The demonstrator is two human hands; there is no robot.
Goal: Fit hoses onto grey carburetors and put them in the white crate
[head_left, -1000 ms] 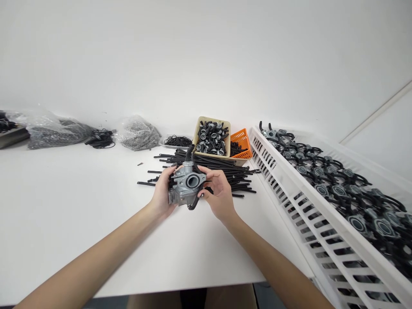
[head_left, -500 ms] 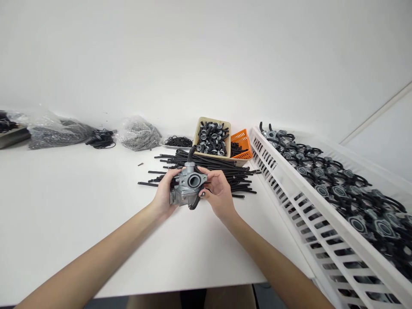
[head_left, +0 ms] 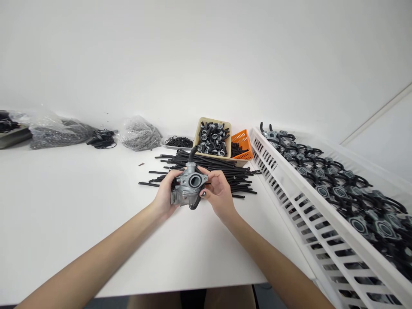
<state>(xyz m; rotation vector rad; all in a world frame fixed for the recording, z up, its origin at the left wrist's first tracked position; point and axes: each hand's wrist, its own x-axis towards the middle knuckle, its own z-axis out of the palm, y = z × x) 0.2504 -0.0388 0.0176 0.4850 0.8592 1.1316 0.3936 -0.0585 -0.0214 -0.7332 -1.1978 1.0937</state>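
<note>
A grey metal carburetor (head_left: 188,187) with black hoses is held above the white table (head_left: 64,206), its round opening facing me. My left hand (head_left: 165,193) grips its left side with the fingers wrapped round the body. My right hand (head_left: 218,193) holds its right side, fingertips on the flange and on a black hose that loops below. Just behind the hands lies a pile of black tubes (head_left: 222,171).
A tan bin (head_left: 227,128) of black and silver parts and an orange basket (head_left: 242,139) stand behind the tubes. A long white slotted crate (head_left: 309,214) full of carburetors runs along the right. Plastic bags of small parts (head_left: 138,134) and black rings (head_left: 178,141) lie at the back.
The carburetor has turned slightly in my hands and shifted a little. Both hands stay on it.
</note>
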